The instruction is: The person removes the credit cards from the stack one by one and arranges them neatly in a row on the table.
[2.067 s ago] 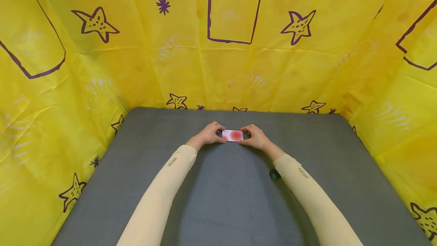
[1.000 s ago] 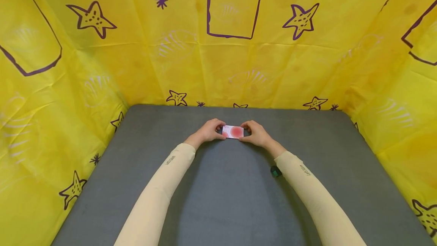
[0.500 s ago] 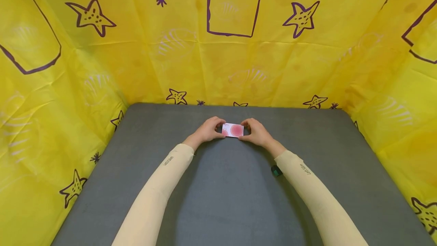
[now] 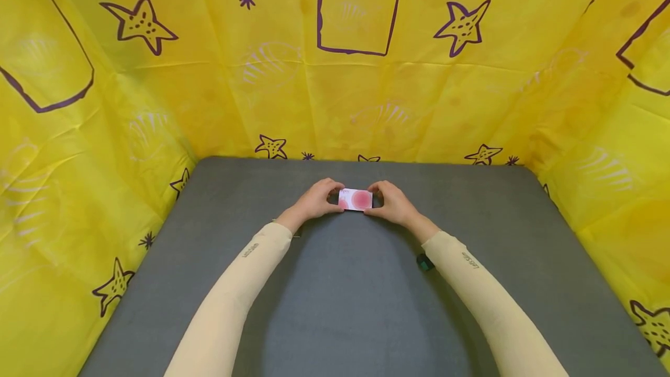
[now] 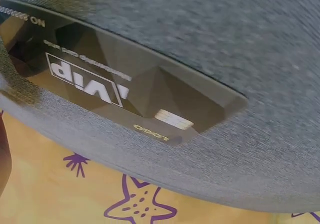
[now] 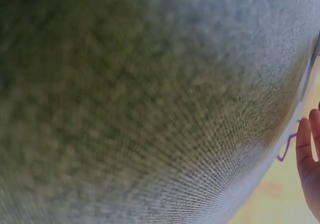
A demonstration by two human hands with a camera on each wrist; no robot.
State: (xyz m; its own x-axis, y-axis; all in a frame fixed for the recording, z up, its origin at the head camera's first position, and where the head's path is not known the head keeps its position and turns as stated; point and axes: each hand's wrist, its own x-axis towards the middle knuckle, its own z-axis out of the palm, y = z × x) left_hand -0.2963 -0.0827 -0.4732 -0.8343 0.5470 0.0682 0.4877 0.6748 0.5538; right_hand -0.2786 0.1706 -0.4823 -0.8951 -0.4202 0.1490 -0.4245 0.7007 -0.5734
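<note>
A VIP membership card [image 4: 356, 199] is held out over the far half of the table. Its upper face is white and pink with a red circle at the right. The left wrist view catches the other face of the card [image 5: 95, 73], dark brown with "Vip" and "LOGO" printed upside down. My left hand [image 4: 316, 198] pinches the card's left end between thumb and fingers. At the opposite end, my right hand [image 4: 392, 203] pinches it the same way. Some fingers [image 6: 305, 149] show at the border of the right wrist view.
Under both arms lies a grey cloth-covered table [image 4: 345, 295]. Yellow fabric walls [image 4: 220, 103] printed with purple starfish enclose it at the back and both sides. A small dark device [image 4: 424, 262] sits by the right cuff.
Both hands keep their pinch on the card. Its printed face shows slightly taller in the head view than two seconds ago. The left forearm has swung a little outward to the left.
</note>
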